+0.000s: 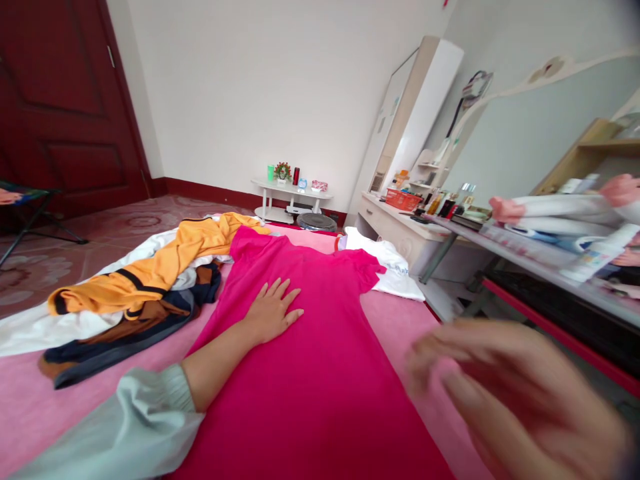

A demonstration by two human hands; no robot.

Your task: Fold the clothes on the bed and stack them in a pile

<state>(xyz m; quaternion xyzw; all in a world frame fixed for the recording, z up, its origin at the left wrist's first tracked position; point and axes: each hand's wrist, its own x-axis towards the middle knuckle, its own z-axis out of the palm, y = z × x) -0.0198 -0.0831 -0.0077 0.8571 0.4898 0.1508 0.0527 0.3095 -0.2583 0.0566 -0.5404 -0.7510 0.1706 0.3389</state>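
A bright pink short-sleeved garment [320, 347], a long T-shirt or dress, is spread out on the pink bedding [395, 327], its neck and sleeves at the far end. My left hand [273, 312] rests flat on its upper part, fingers spread, holding nothing. Close to the camera at the lower right is my right hand [510, 393], raised beside the garment's right edge. Its fingers are curled toward the thumb and smeared by motion; I cannot make out whether anything is between them.
On the left lies a heap of clothes, with an orange garment [200, 250] on top. A white shirt [385, 263] lies at the far right. A dressing table [400, 220] and a desk [520, 253] stand along the right side. A small white table [293, 188] is by the wall.
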